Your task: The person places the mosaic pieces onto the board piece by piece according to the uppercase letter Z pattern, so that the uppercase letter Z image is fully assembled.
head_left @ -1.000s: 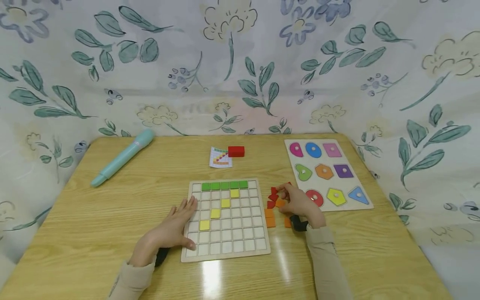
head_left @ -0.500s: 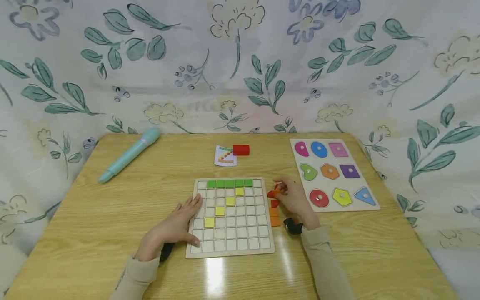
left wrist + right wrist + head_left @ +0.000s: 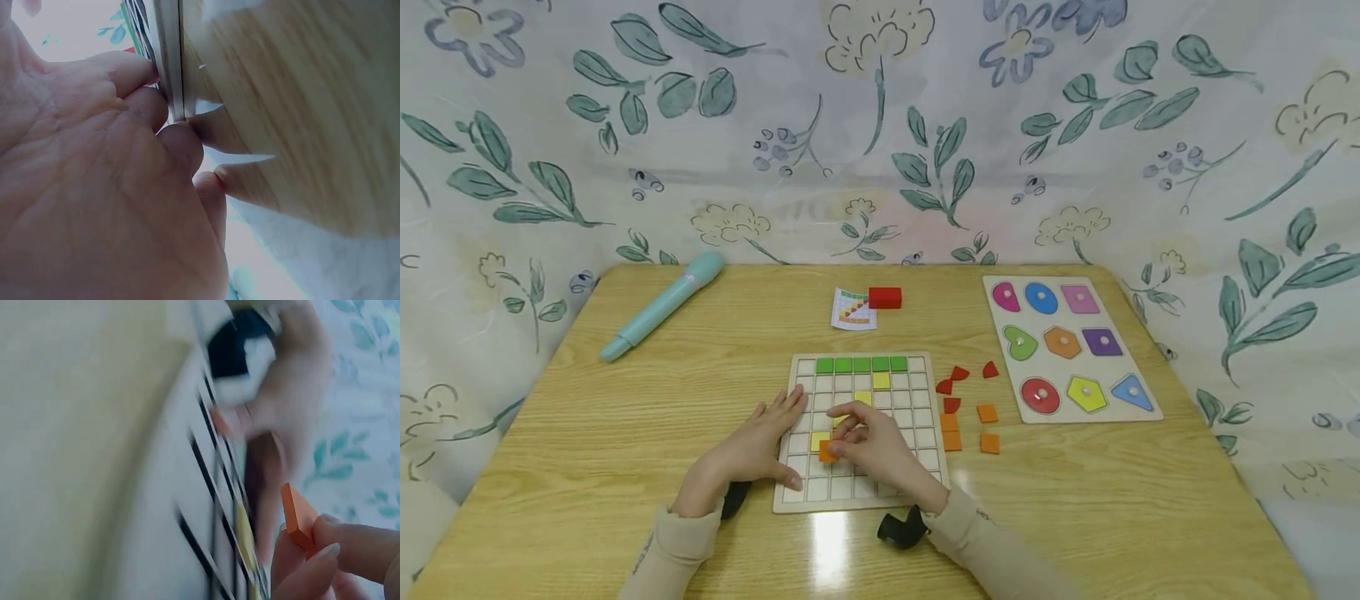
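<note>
Grip: our right hand (image 3: 874,446) pinches a single orange tile (image 3: 828,451) between thumb and fingertips. The right wrist view shows it held tilted, by one edge and corner, leaving, we judge, most of its face free for setting down. The tile hangs over the lower left of the board, just below the lowest yellow. That view is blurred, so we cannot tell how close the tile is to the surface.

Our left hand (image 3: 745,454) grasps nothing; it lies along the board's left side, thumb on the near corner, fingers over the edge. We take this as bracing the board (image 3: 917,400) against sliding.

On the board, five green tiles (image 3: 862,365) sit in the top row; yellow tiles (image 3: 881,381) step diagonally down towards us, one partly hidden by the right hand.

Right of the board lie four loose orange tiles (image 3: 951,441) and four red pieces (image 3: 960,373), presumably kept there for easy reach. Beyond them is a peg puzzle (image 3: 1067,367).

At the back, a red block (image 3: 885,297) overlaps a printed card (image 3: 853,312), perhaps weighing it down. A teal wand (image 3: 662,306) lies back left on the table (image 3: 625,433).
</note>
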Tool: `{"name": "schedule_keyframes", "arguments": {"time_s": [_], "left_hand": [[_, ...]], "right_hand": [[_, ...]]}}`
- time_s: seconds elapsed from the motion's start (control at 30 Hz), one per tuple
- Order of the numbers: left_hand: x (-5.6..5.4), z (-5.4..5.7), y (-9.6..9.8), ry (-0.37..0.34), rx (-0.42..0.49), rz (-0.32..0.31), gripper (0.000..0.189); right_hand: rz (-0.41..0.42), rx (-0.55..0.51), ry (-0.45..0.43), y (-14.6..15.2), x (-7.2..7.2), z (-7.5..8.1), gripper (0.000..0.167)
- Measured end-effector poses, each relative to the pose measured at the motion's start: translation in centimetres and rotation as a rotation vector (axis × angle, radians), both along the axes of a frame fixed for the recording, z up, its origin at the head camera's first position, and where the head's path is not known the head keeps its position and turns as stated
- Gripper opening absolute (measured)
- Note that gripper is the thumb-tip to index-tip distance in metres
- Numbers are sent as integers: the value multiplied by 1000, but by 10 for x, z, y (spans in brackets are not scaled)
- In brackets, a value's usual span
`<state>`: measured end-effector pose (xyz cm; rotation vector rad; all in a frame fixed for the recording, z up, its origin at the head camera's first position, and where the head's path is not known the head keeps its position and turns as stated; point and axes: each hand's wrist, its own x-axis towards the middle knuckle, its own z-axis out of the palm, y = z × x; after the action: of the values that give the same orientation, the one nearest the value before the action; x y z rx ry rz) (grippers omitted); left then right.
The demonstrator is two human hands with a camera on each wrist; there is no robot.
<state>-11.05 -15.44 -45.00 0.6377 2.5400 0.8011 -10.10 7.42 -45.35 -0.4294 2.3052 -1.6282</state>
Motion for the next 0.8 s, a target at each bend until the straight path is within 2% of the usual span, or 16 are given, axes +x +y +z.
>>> {"name": "schedule_keyframes", "arguments": {"time_s": [0.1, 0.2, 0.33, 0.47, 0.6, 0.8], "left_hand": [[0, 1, 0, 21, -8, -8, 121], [0, 2, 0, 19, -3, -12, 122], [0, 2, 0, 12, 0, -12, 122], [0, 3, -1, 28, -4, -10, 121], [0, 3, 0, 13, -12, 1, 122], [1, 4, -2, 7, -38, 50, 124]], "right_hand": [[-2, 20, 16, -13, 9, -5, 35], [-4, 62, 77, -19, 14, -10, 33], [0, 70, 119, -22, 17, -12, 32], [-18, 55, 107, -22, 16, -12, 35], [-33, 29, 66, -9, 7, -8, 31], [-138, 47, 45, 39, -24, 6, 24]]}}
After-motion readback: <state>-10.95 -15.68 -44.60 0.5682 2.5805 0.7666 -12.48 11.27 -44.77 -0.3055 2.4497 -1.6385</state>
